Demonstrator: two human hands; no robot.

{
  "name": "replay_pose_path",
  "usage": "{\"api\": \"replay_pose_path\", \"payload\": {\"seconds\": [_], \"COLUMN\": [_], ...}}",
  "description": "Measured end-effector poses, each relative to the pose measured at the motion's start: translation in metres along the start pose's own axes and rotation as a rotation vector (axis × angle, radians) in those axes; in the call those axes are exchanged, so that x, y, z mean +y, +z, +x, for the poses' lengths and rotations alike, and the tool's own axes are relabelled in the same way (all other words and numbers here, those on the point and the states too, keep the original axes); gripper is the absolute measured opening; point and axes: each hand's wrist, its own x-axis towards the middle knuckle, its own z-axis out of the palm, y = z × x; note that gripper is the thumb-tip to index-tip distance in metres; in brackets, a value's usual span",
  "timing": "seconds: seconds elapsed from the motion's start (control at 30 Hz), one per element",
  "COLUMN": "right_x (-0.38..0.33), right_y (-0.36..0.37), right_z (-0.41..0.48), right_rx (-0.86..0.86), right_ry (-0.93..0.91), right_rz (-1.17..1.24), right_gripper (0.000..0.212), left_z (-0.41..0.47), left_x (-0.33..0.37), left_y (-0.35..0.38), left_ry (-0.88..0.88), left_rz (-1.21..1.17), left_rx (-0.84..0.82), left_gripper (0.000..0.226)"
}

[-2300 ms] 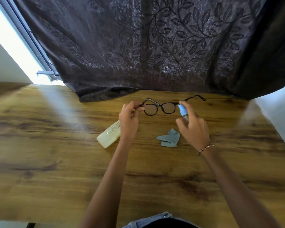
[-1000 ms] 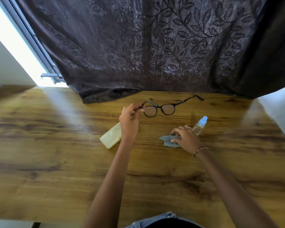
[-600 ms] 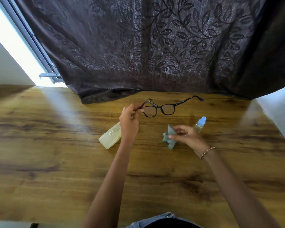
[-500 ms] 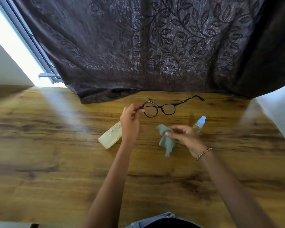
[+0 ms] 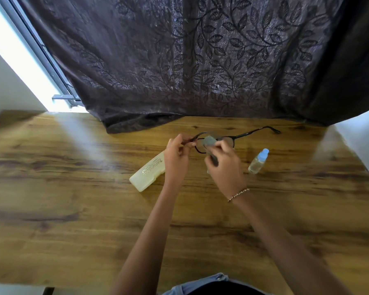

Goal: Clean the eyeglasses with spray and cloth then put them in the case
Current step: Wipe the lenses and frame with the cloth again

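Head view: left grip (image 5: 176,155) pinches eyeglasses (image 5: 230,141) at one temple, above bench (image 5: 73,209); right grip (image 5: 224,167) pinches cloth (image 5: 209,141) against lens. Step: wiping. Next, likely: other lens, then opening shut case (image 5: 148,172).

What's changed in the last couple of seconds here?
The right hand put the spray bottle down on the table, picked up the cloth and raised it to a lens of the eyeglasses. The left hand still pinches the frame's end; the case lies where it was.
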Motion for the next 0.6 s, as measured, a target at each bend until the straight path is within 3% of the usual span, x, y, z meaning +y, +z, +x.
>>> {"api": "replay_pose_path", "payload": {"seconds": [0.23,0.33,0.43,0.6], "right_x": [-0.008,-0.008,-0.011,-0.009], "right_y": [0.001,-0.003,0.000,0.004], "right_z": [-0.006,-0.004,-0.007,-0.002], "right_rx": [-0.139,-0.130,-0.084,-0.072], "right_ry": [-0.065,0.000,-0.062,-0.148], "right_rz": [-0.048,-0.124,-0.142,-0.322], "right_gripper": [0.041,0.038,0.026,0.035], "left_z": [-0.001,0.001,0.003,0.001], "left_x": [-0.001,0.001,0.001,0.004], "left_y": [-0.001,-0.001,-0.003,-0.006], "left_ry": [0.026,0.001,-0.021,-0.011], "left_rz": [-0.009,-0.017,-0.047,-0.049], "left_rx": [-0.018,0.012,0.031,0.008], "left_gripper": [0.012,0.011,0.010,0.010]}}
